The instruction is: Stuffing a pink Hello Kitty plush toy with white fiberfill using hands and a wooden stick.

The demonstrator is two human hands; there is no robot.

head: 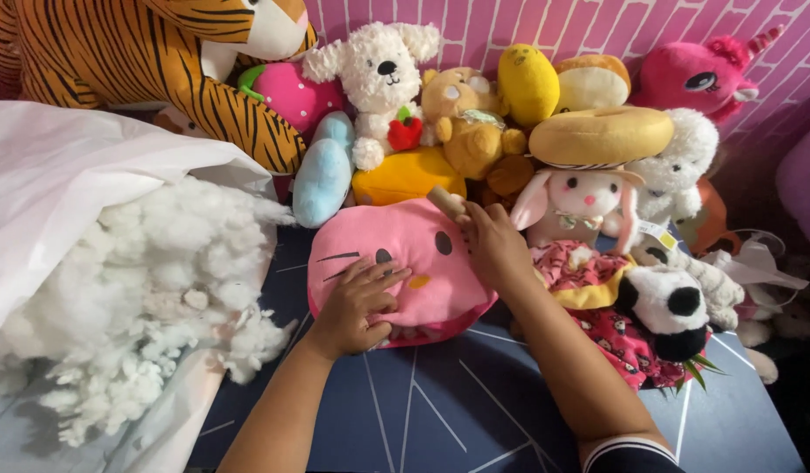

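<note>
Pressing down with left hand (357, 307), grip spread flat, on pink cat-face plush (396, 263) lying mid-tabletop (475, 412). Clutching wooden stick (446, 202) in right hand (495, 250), grip closed, at plush's two o'clock edge. Spilling from white bag (63, 175) at nine o'clock: white stuffing (142, 289).

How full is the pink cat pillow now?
It already looks plump. The left hand presses on the pink cat pillow, and the right hand holds a wooden stick at its top edge. Plenty of white stuffing remains in the bag.
</note>
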